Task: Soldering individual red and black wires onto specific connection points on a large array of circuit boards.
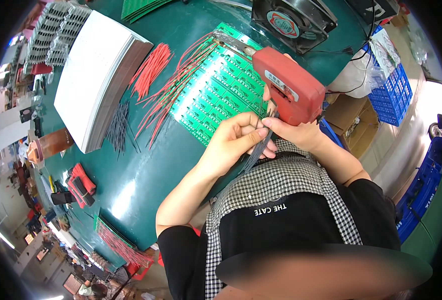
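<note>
Over on the left, a white-topped stack [96,70] stands on the green surface [126,175], with loose dark wires [120,129] just beside its lower corner and a sheaf of cut red wires [151,70] lying beyond, slanting lower left to upper right. Next come long red leads [162,111], trailing down-left off the green circuit panel [226,95], which lies at a slant, its length running from lower left to upper right. Now the left hand [236,137]: its grip is closed, fingers curled, thumb pinching a dark wire bundle [257,151] in front of the apron, long axis rising from lower left to upper right. Alongside, the right hand [298,131] has its grip wrapped around the red soldering gun [288,85], thumb against the bundle's upper end. That gun points up-left, metal tip above the panel's upper part; contact there, I can't tell. Farther right, a blue crate [391,97].
</note>
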Demonstrator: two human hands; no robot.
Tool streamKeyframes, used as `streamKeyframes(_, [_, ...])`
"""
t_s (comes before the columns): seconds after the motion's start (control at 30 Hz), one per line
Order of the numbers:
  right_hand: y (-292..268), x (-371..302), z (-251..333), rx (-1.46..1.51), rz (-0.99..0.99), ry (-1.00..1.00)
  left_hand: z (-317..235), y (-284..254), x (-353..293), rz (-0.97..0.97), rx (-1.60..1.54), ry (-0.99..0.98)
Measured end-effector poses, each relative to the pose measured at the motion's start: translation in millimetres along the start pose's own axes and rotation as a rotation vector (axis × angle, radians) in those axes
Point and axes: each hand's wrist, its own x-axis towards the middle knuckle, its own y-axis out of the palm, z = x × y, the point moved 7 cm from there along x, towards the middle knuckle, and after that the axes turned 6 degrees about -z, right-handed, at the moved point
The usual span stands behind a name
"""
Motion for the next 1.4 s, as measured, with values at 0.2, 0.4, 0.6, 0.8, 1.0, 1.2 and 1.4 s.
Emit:
streamKeyframes(0.2, [-2, 1, -6, 0.009, 0.036, 0.024, 0, 2, 2, -0.009, -0.071, 0.014])
streamKeyframes(0.4, [0, 2, 5, -0.066, 0.046, -0.001, 5, 11, -1, 0.069, -0.110, -0.088])
streamKeyframes(0.6, [-7, 4, 1, -0.018, 0.018, 0.103, 9, 17, -2, 0.141, -0.106, -0.157])
streamKeyframes(0.8, [-7, 3, 2, 0.019, 0.049, -0.059, 7, 7, 4, -0.015, -0.067, -0.076])
streamKeyframes(1.0, [-11, 0, 10, -0.103, 0.090, -0.204, 5, 1, 1, 0.026, -0.102, -0.120])
streamKeyframes(1.2, [-30, 15, 50, -0.667, 0.265, -0.462, -13, -12, -16, 0.008, -0.025, -0.118])
streamKeyframes(1.4, [1, 4, 50, -0.800, 0.486, -0.613, -14, -10, -19, -0.002, -0.020, -0.071])
